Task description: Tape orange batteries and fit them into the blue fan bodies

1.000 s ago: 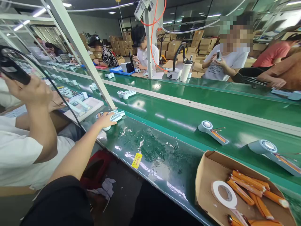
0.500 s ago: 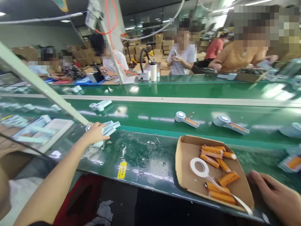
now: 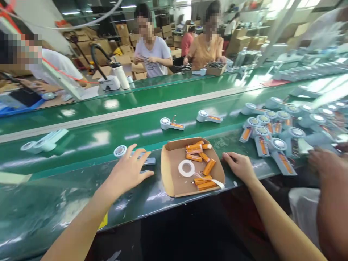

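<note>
My left hand (image 3: 126,168) is spread over light-blue handheld fan housings (image 3: 120,151) at the near edge of the belt. Its fingers are apart, and parts of the housings show between and beyond them. Just to the right stands a cut-down cardboard box (image 3: 169,170) holding several orange-wrapped battery cells (image 3: 209,167) and a roll of white tape (image 3: 186,168), whose loose end hangs over the rim. Beside the box's right side, my right hand (image 3: 240,166) rests on the table with fingers curled in; nothing shows in it.
Fan housings with orange cells (image 3: 172,124) lie on the green belt (image 3: 130,127), with a crowd of fans (image 3: 278,145) to the right. A co-worker's hand (image 3: 322,161) is near them. Another housing pair (image 3: 45,141) lies left. People sit across the belt.
The view has swung right. My left hand has brought the housings along the table to beside the box, and its fingers have spread. My right hand stays by the box.
</note>
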`<state>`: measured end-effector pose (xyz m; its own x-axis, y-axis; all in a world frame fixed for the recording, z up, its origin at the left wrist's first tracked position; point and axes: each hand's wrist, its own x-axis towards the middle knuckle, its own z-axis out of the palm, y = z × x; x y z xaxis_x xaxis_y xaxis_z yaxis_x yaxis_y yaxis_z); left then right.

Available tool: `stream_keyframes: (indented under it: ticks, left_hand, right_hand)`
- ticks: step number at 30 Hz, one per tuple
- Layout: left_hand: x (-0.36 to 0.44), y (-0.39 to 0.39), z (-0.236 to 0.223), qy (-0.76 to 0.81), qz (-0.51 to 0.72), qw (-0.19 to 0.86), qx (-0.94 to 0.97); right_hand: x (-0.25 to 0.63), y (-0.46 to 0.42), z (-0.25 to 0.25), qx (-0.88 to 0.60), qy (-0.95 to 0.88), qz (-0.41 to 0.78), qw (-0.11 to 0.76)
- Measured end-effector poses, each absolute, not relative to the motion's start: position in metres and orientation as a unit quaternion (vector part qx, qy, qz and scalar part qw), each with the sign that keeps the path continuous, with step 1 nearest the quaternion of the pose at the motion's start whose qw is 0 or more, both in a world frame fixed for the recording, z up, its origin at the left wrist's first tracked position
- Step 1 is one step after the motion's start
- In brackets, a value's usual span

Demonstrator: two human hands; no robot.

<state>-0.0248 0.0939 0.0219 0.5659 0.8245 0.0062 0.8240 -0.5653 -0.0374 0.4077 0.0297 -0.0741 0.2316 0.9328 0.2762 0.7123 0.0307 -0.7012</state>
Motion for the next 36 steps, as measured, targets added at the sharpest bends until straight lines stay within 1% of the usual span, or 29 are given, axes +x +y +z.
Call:
stream_keyframes:
  ticks: [2, 3, 5, 7, 10, 12, 14, 16, 18, 20, 22, 27, 28, 29, 31, 32, 34, 36]
  left_hand:
    - [0.012, 0.091, 0.018, -0.345, -0.073, 0.011, -0.936]
    - [0.033, 0.090, 0.014, -0.287, -0.090, 0.006, -0.954]
    - [0.071, 0.090, 0.001, -0.219, -0.075, 0.009, -0.973]
    - [0.095, 0.093, -0.011, -0.204, -0.048, 0.032, -0.977]
    - [0.101, 0.092, -0.017, -0.203, -0.040, 0.049, -0.977]
    - [0.090, 0.085, -0.007, -0.193, -0.072, 0.045, -0.978]
    - [0.079, 0.070, 0.010, -0.180, -0.131, 0.045, -0.974]
    - [0.072, 0.053, 0.028, -0.167, -0.185, 0.070, -0.966]
    - [0.068, 0.039, 0.040, -0.162, -0.208, 0.109, -0.959]
    - [0.066, 0.030, 0.045, -0.167, -0.218, 0.131, -0.952]
    - [0.059, 0.026, 0.042, -0.184, -0.228, 0.132, -0.947]
    - [0.027, 0.022, 0.019, -0.213, -0.233, 0.160, -0.935]
    - [0.020, 0.021, 0.014, -0.222, -0.236, 0.163, -0.932]
    - [0.015, 0.021, 0.009, -0.232, -0.242, 0.160, -0.928]
    - [0.009, 0.020, 0.001, -0.253, -0.256, 0.145, -0.922]
    - [0.009, 0.020, -0.001, -0.256, -0.259, 0.141, -0.920]
    - [0.011, 0.020, -0.004, -0.248, -0.259, 0.144, -0.922]
    - [0.016, 0.019, -0.004, -0.239, -0.259, 0.154, -0.923]
  right_hand:
    - [0.406, 0.033, -0.071, -0.686, -0.591, 0.162, 0.393]
    - [0.406, 0.034, -0.070, -0.687, -0.583, 0.173, 0.398]
    - [0.405, 0.034, -0.067, -0.681, -0.563, 0.203, 0.423]
    - [0.405, 0.031, -0.063, -0.666, -0.543, 0.242, 0.451]
    - [0.404, 0.016, -0.053, -0.655, -0.509, 0.270, 0.489]
    - [0.397, -0.001, -0.040, -0.643, -0.489, 0.289, 0.514]
    - [0.383, -0.019, -0.022, -0.604, -0.495, 0.351, 0.517]
    - [0.363, -0.033, -0.001, -0.551, -0.543, 0.431, 0.465]
    - [0.344, -0.040, 0.016, -0.505, -0.620, 0.478, 0.363]
    - [0.329, -0.043, 0.027, -0.455, -0.694, 0.489, 0.269]
    - [0.322, -0.045, 0.032, -0.402, -0.737, 0.499, 0.217]
    - [0.333, -0.043, 0.034, -0.231, -0.781, 0.575, 0.077]
    - [0.337, -0.039, 0.033, -0.228, -0.794, 0.558, 0.079]
    - [0.342, -0.032, 0.031, -0.260, -0.811, 0.515, 0.098]
    - [0.350, -0.014, 0.025, -0.385, -0.843, 0.354, 0.127]
    - [0.353, -0.004, 0.021, -0.448, -0.849, 0.255, 0.114]
    - [0.356, 0.016, 0.012, -0.512, -0.853, 0.098, 0.035]
    - [0.355, 0.032, 0.006, -0.501, -0.864, 0.034, -0.037]
